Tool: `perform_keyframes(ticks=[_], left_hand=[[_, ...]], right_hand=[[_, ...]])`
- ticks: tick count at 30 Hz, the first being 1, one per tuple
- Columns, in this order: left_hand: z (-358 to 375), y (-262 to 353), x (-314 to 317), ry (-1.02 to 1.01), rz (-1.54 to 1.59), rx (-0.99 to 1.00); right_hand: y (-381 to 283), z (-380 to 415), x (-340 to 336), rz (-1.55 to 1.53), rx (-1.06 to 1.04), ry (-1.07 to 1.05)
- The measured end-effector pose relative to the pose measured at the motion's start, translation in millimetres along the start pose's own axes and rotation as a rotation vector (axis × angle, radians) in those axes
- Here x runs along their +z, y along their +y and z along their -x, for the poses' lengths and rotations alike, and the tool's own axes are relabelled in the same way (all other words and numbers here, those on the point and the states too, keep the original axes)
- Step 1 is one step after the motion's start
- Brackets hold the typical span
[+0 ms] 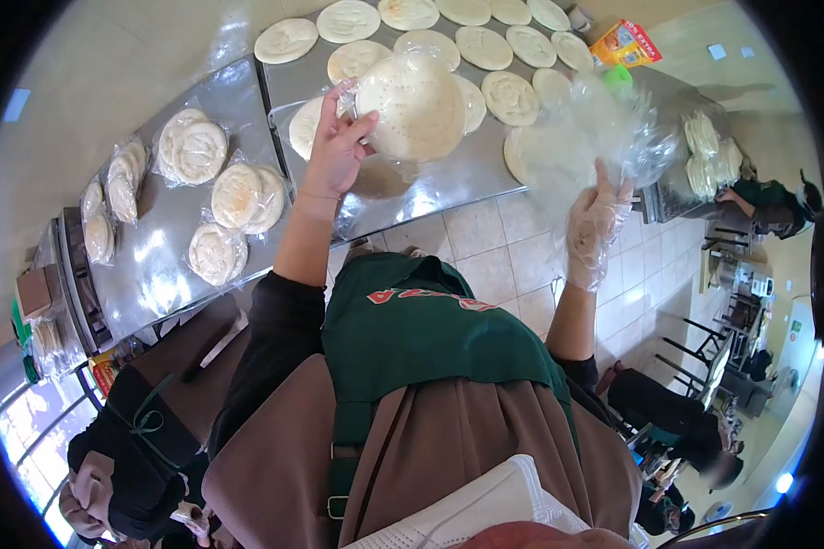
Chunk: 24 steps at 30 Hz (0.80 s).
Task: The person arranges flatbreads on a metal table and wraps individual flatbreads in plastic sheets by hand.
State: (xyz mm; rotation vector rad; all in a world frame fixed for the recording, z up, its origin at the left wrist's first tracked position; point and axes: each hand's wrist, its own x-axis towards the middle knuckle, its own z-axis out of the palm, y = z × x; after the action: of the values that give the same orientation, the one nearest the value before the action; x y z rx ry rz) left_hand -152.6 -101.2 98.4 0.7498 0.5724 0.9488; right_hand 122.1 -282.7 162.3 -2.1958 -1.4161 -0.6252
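Note:
My left hand (341, 137), bare, grips the left edge of a round flat bread (417, 110) wrapped in clear plastic, raised over the steel table. To the right, my right hand (599, 215) wears a clear plastic glove and is closed on a crumpled clear plastic bag (604, 128), which stands out above its fingers. Behind both hands, several unwrapped round breads (483, 48) lie in rows on the table (375, 209). One bread behind the bag shows only in part.
Bagged breads (192, 146) lie on the left steel table (146, 265). An orange and red packet (625, 42) and a green object (618, 77) stand at the back right. More bagged breads (702, 137) sit farther right. Other people (677, 412) are at the lower right and lower left.

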Motion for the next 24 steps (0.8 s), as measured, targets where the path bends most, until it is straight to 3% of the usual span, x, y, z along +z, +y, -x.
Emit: perform_keyframes(ticks=[3, 5, 7, 9, 12, 17, 20, 22, 24], left_hand=[[0.4, -7.5, 20.0, -0.001, 0.069, -0.063], [0.5, -11.9, 41.0, 0.033, 0.074, -0.112], [1.0, -19.3, 54.1, 0.005, 0.091, -0.148], [2.7, -30.2, 61.6, 0.056, 0.086, -0.27], [12.7, -48.5, 58.5, 0.12, 0.09, -0.304], [24.6, -63.9, 59.8, 0.126, 0.179, -0.435], [21.1, -63.5, 51.9, 0.2, 0.001, -0.476], [12.1, -70.0, 40.9, 0.157, -0.386, -0.19], [4.8, -73.8, 39.4, 0.159, -0.347, -0.127]], right_hand=[[-15.7, -10.9, -1.8, -0.029, -0.114, 0.117], [-36.4, -12.9, -2.1, -0.774, 0.179, -0.116], [-47.1, -16.3, -11.9, -0.158, -0.394, -0.395], [-61.1, -3.1, -1.7, -0.338, -0.587, -0.298], [-60.0, 13.5, 1.8, -0.371, -0.675, -0.382], [-48.9, 27.7, 12.1, -0.381, -0.494, -0.345], [-50.0, 16.7, 7.6, -0.458, -0.339, -0.329], [-48.4, 13.6, 8.0, -0.526, -0.253, -0.256], [-42.2, 14.4, 15.2, -0.568, -0.231, -0.233]])
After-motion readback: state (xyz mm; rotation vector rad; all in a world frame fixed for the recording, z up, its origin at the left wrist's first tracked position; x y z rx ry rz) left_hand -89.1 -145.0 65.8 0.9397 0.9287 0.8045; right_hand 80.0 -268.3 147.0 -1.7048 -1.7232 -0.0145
